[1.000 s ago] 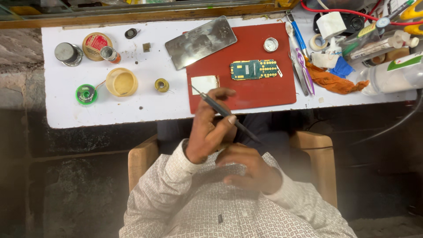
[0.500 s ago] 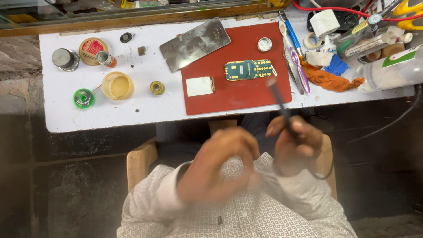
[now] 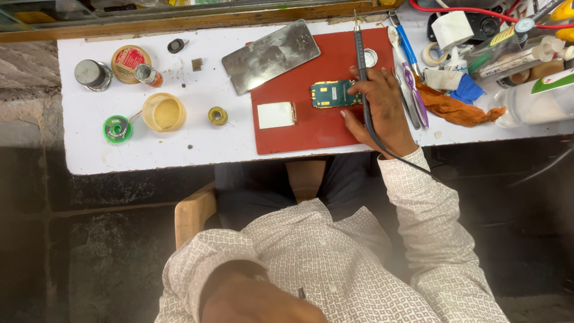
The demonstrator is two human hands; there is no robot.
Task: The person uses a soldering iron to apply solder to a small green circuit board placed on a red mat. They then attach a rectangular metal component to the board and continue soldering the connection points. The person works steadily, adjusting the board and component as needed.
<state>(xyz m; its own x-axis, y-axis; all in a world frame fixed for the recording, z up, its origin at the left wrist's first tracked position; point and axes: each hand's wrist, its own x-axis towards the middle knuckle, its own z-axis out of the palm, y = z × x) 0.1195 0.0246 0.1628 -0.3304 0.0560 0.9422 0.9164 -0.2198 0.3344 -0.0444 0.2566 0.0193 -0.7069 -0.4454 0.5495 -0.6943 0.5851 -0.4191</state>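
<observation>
on the red mat (image 3: 311, 128), small green circuit board (image 3: 330, 94) under right hand (image 3: 378, 107)

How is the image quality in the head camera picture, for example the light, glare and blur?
In the head view the light is even and soft, and the white table looks bright but not washed out. The metal plate shows dull, patchy reflections. The right hand and the circuit board are sharp. The left hand at the bottom edge is close to the lens and soft. The floor is dark.

The person wears a white long-sleeved shirt with small dark geometric print.
</observation>
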